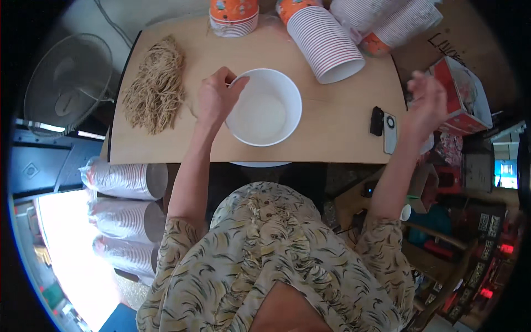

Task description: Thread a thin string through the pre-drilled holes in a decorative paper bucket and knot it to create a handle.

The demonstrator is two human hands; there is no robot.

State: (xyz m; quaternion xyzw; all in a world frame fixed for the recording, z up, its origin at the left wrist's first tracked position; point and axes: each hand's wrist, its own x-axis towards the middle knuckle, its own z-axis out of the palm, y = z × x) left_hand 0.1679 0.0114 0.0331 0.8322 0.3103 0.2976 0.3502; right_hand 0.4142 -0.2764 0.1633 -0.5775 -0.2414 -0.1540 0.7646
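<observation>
A white round paper tub (264, 133) stands upright on the table in front of me, its wide mouth facing up and only its pale inside bottom showing. My left hand (215, 98) is closed at the tub's left rim, with thumb and curled fingers pinching the edge. Left of that hand lies a loose heap of tan, cord-like strands (156, 83). Raised at the table's right edge, my right hand (427, 105) has loosely bent fingers, somewhat apart, and I see nothing in it. It is nearest the red and white box (451, 94).
Nested paper tubs (326, 44) lie on their side at the back, by an orange-patterned stack (234, 19). A phone (390, 133) and a small black object (377, 120) rest near the right edge. A mesh fan (69, 83) and wrapped tub stacks (119, 180) are at the left.
</observation>
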